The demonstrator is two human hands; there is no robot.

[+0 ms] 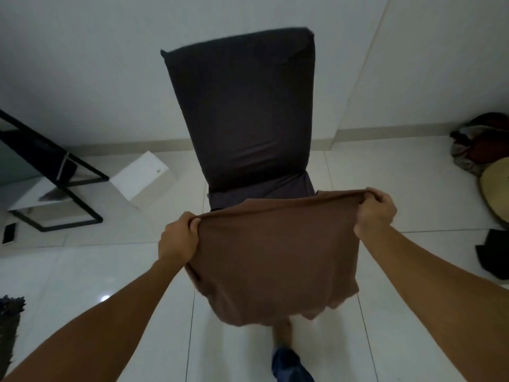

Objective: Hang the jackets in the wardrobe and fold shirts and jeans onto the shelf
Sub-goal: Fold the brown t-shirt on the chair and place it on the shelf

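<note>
Held out in mid-air in front of the dark fabric-covered high-backed chair (242, 111), over the pale tiled floor (110, 271): a soft brown cotton shirt (275, 260), top edge stretched roughly level from side to side, slightly higher at the right, body hanging down toward the wearer's feet. Pinching the left end of that edge, the left hand (179, 238), fingers curled tight into the cloth; gripping the right end likewise, the right hand (376, 216), both arms reaching forward about equally. Beyond the shirt, the chair seat, probably the nearest flat surface for the fold.
</note>
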